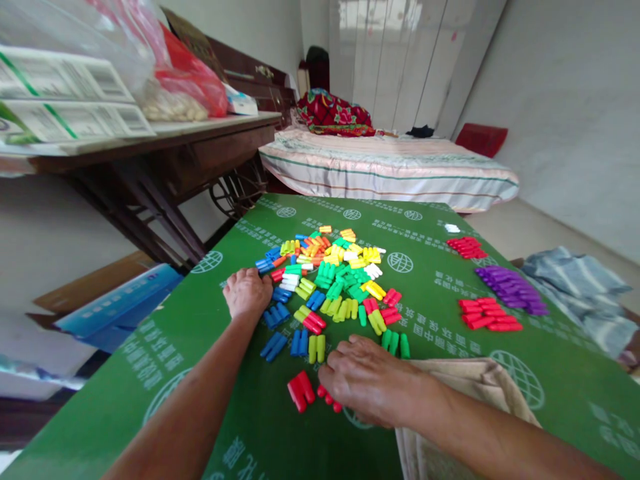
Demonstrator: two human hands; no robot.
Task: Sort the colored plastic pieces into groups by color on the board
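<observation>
A spread heap of small coloured plastic tubes (345,273), many lying in joined-looking pairs, covers the middle of the green board. At the heap's left edge my left hand (249,293) rests on the board beside blue tubes (276,315); its fingers lie forward, with no held thing showing. Closer to me, my right hand (367,380) is closed low over the board, with red tubes (329,399) sticking out beneath its fingers. Just left of them lie more red tubes (301,391). The fingertips of my right hand are partly hidden.
Sorted groups lie to the right: red tubes (490,313), purple tubes (511,290), further red tubes (467,247) and white ones (452,228). A folded beige cloth (470,373) lies under my right forearm. A sewing-machine table (200,143) stands left, a bed (390,167) beyond.
</observation>
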